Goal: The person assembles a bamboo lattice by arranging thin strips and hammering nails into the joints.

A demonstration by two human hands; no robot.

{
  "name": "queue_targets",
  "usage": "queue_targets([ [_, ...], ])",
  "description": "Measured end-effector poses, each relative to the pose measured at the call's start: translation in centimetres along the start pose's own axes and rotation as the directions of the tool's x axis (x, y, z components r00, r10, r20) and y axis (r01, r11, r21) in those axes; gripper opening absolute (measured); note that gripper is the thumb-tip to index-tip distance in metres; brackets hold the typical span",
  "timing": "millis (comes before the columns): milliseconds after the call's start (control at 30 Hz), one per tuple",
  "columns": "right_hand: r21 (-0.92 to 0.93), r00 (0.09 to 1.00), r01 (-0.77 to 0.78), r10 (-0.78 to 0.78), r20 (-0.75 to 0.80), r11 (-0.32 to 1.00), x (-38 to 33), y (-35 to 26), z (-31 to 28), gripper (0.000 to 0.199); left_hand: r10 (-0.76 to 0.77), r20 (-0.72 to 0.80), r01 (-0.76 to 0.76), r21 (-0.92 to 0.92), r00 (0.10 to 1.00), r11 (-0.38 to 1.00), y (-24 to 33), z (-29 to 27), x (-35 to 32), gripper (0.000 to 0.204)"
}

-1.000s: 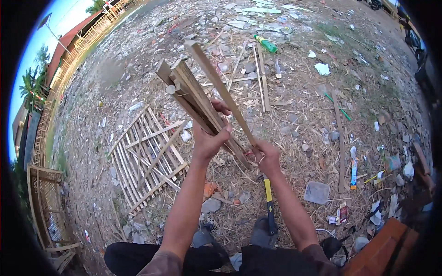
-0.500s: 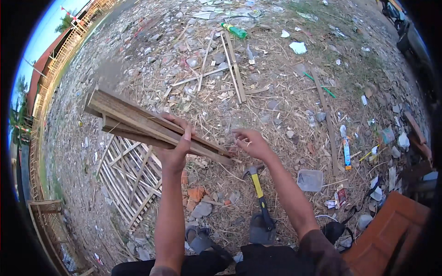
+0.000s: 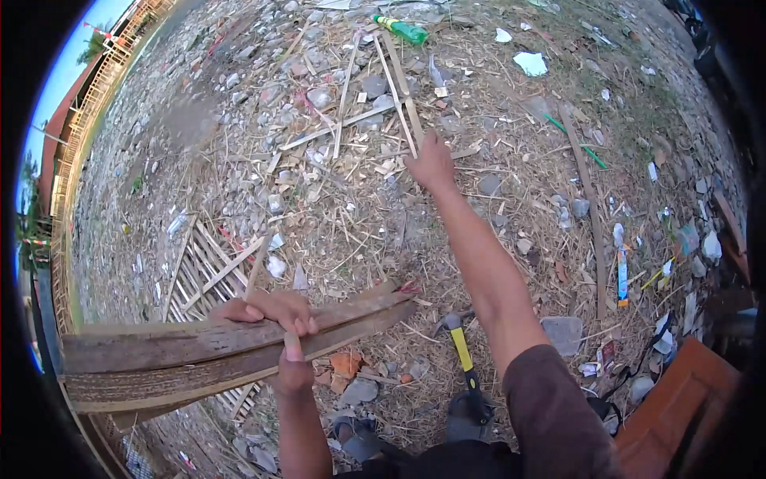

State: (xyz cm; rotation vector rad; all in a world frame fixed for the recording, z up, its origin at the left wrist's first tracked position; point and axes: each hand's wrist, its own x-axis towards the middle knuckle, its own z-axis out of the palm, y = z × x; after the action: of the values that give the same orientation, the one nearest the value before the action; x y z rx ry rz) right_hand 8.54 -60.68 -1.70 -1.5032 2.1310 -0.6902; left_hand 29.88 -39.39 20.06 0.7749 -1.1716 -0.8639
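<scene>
With the left hand (image 3: 278, 311) clenched round the planks (image 3: 167, 346) at lower left, the right hand (image 3: 432, 165) seems to be collecting slats (image 3: 413, 120) at upper centre, finger closure unclear, which calls for pinching their near ends.

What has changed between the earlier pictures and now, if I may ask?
The right hand let go of its single strip and reached forward to the wooden strips on the ground; whether it grips them is unclear. The left hand swung the bundle of planks down and leftward, nearly level across the view. It still holds the bundle; the hammer and green bottle stayed put.
</scene>
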Motion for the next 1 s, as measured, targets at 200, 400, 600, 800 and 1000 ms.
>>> queue_targets([
  [200,-0.106,0.997,-0.079,0.080,0.009,0.991,1.6,-0.1,1.4,0.062,-0.010,-0.037,0.009,-0.013,0.999,1.000,-0.3,-0.3,0.4,0.052],
  [400,-0.118,0.993,-0.116,0.116,-0.008,0.986,2.9,-0.5,-0.2,0.044,-0.052,-0.052,0.050,-0.040,0.997,0.998,0.0,-0.7,0.5,0.044],
  [600,-0.106,0.997,0.064,-0.068,-0.030,0.992,-0.5,0.7,-4.0,0.041,-0.064,-0.045,0.062,-0.041,0.997,0.997,-0.3,-0.4,0.6,0.044],
  [800,0.336,0.939,0.308,-0.228,-0.256,0.890,-9.9,1.8,-7.1,0.038,-0.135,-0.101,0.131,-0.048,0.986,0.990,-0.4,-0.7,1.5,0.041],
  [1000,0.620,0.953,0.297,-0.182,-0.243,0.726,-16.8,2.7,-6.5,0.029,-0.136,-0.010,0.135,-0.011,0.991,0.991,-1.5,0.1,2.3,0.040],
])
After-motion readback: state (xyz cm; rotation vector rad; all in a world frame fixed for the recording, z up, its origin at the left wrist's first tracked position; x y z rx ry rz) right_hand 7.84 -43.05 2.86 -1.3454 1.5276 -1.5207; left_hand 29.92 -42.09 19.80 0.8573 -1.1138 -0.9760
